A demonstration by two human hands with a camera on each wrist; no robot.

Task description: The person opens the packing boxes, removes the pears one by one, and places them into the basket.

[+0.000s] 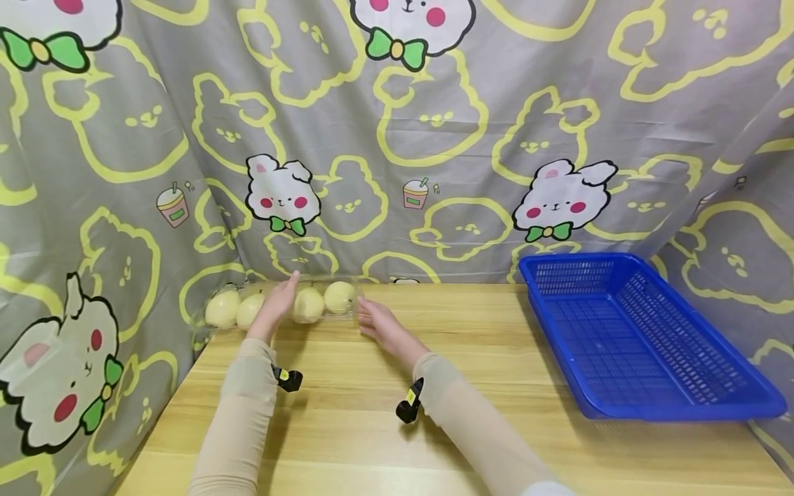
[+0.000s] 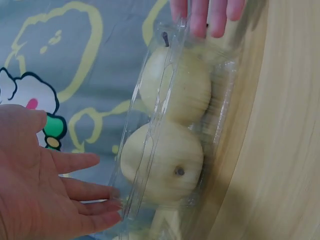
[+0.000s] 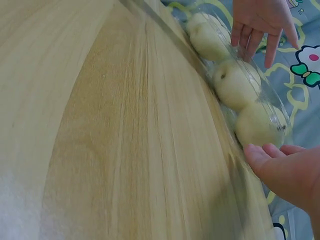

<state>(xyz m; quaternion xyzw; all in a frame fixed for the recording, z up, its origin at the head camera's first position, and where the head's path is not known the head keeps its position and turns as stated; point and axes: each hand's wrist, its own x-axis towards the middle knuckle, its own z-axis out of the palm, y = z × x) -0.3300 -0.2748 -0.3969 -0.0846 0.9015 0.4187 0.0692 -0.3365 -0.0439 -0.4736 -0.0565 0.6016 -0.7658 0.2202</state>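
Observation:
Several pale yellow pears (image 1: 340, 298) lie in a row inside clear plastic packaging (image 2: 167, 145) at the table's back left edge. Whether it is one long box or more than one, I cannot tell. My left hand (image 1: 277, 307) reaches over the middle of the row; in the left wrist view its straight fingers (image 2: 82, 190) meet the packaging's edge. At the row's right end is my right hand (image 1: 386, 326), fingers extended beside the last pear (image 3: 260, 124). Neither hand curls round anything.
A blue plastic basket (image 1: 561, 358) with slotted sides stands on the right of the wooden table (image 1: 347, 427). A grey curtain (image 1: 347, 131) with yellow outlines and rabbit prints hangs behind and along both sides.

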